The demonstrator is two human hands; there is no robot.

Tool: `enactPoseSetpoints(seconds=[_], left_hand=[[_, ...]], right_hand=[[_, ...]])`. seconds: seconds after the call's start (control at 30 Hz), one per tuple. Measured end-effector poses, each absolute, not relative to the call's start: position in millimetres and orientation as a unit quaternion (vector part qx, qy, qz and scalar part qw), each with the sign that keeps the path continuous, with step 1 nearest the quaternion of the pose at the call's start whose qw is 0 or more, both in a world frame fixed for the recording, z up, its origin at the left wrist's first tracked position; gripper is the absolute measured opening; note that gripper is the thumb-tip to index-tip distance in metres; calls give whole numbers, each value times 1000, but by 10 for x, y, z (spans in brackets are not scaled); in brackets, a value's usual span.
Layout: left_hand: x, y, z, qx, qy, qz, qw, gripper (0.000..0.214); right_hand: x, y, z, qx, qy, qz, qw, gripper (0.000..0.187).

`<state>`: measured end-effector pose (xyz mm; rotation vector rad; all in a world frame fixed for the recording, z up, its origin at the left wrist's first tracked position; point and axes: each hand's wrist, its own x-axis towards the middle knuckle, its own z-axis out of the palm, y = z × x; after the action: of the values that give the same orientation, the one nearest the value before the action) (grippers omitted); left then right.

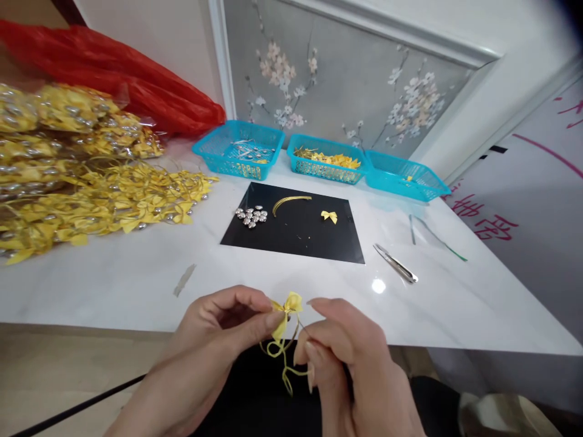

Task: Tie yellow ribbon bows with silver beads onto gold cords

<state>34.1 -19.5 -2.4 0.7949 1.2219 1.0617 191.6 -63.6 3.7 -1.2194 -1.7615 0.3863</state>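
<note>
Between thumb and forefinger of my left hand (228,328) is a yellow ribbon bow (291,303), held just past the table's front edge. A loop of thin yellow cord (276,349) hangs beneath the bow. Facing it from the right, my right hand (346,358) has its thumb and fingers pinched on the cord's far end, with the forefinger raised. A fine strand runs from the bow to these fingers; whether it is thread or wire I cannot tell. On the black mat (291,243) lie silver beads (252,216), gold cord lengths (289,201) and another yellow bow (329,216).
Behind the mat stand a left blue basket (239,173), a middle one (328,173) with yellow bows, and a right one (410,189). Finished-looking yellow bow strands (136,200) pile up at left. Silver snips (396,263) lie at right, near a green strip (444,241).
</note>
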Motion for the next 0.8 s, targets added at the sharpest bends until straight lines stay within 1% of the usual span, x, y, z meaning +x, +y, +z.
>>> enactPoseSetpoints(seconds=[0.07,0.17,0.23,0.3,0.5,0.67,0.8], left_hand=[[333,-192,-35,341,525,462,628,14],[320,-189,-57,316,524,465,640,17],[320,-187,-62,300,522,463,651,21],[324,-182,-60,280,519,464,661,24],[310,-169,-72,237,512,462,684,29],[298,-158,-105,225,503,451,702,28],[302,-165,-146,193,502,455,710,32]], right_hand=[[1921,-590,-29,-509,-717,165,447,24],[1937,-550,-105,-490,-724,175,452,27],[1944,-543,-132,-479,-724,163,470,30],[1947,-547,-143,-484,-720,150,475,28],[1958,-525,-136,-486,-741,103,452,20],[1978,-490,-127,-471,-754,95,447,21],[1988,-485,-139,-457,-763,82,450,25]])
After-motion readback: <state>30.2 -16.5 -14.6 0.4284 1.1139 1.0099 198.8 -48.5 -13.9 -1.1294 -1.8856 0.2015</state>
